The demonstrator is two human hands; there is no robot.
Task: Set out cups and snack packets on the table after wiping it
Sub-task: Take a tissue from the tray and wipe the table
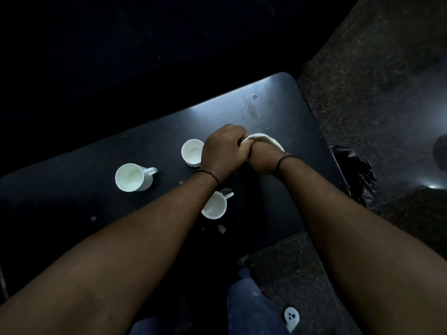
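Note:
Three white cups stand upright on a dark table point(150, 151): one with a handle at the left point(131, 177), one behind my left hand point(192, 152), and one near my left wrist point(215, 206), partly hidden by my forearm. My left hand point(223, 151) and my right hand point(262, 157) are pressed together over the table, both closed on a white cloth point(268, 139) that shows only at its far edge. No snack packets are in view.
Small white scraps lie on the table, one point(221, 228) near its front edge and one point(93, 218) at the left. A black bag point(358, 175) sits on the speckled floor point(362, 93) beside the table's right edge. The surroundings are very dark.

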